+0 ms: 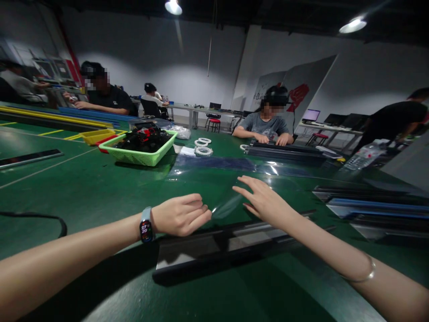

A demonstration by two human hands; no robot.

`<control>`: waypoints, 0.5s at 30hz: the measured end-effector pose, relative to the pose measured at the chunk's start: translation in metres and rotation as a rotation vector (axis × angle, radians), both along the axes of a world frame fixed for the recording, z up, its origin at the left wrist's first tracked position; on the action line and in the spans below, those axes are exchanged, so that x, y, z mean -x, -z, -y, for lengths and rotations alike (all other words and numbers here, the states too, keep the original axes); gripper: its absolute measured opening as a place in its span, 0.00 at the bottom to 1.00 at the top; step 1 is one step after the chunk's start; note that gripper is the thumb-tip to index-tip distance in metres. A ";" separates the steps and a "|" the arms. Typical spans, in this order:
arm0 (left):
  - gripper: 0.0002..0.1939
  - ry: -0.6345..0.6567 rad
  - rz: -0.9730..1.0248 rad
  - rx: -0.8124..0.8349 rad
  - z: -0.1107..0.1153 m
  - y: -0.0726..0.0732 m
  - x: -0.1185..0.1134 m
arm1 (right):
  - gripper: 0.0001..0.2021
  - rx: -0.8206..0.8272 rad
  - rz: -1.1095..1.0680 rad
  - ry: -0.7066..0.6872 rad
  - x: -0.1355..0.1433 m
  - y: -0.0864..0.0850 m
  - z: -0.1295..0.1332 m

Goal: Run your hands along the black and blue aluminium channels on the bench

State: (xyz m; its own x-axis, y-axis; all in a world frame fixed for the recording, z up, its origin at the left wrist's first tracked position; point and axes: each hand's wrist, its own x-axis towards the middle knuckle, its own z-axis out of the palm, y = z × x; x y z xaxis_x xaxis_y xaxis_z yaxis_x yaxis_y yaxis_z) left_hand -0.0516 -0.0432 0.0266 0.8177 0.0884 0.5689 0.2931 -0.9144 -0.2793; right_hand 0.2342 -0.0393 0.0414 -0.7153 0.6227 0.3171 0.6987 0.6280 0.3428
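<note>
My left hand [182, 215], with a watch on its wrist, is closed at the edge of a clear plastic film [226, 206], which reaches toward the right hand. My right hand [261, 197] hovers over the film with its fingers spread; whether its fingertips touch the film I cannot tell. Just below both hands lies a long dark channel-shaped profile [187, 270] with a pale inner face, partly shaded. Beyond the hands, more clear sheets [214, 165] lie flat on the green table [110, 197].
A green basket [134, 157] of black and red parts stands at left, near white tape rolls [203, 151]. Several dark and blue profiles [368, 208] lie at right, by a water bottle [365, 154]. Across the table a co-worker [268, 120] handles dark profiles [284, 151].
</note>
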 end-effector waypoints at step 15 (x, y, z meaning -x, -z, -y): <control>0.12 0.107 -0.198 -0.352 0.061 0.000 0.020 | 0.12 0.266 0.012 -0.082 0.007 -0.020 0.062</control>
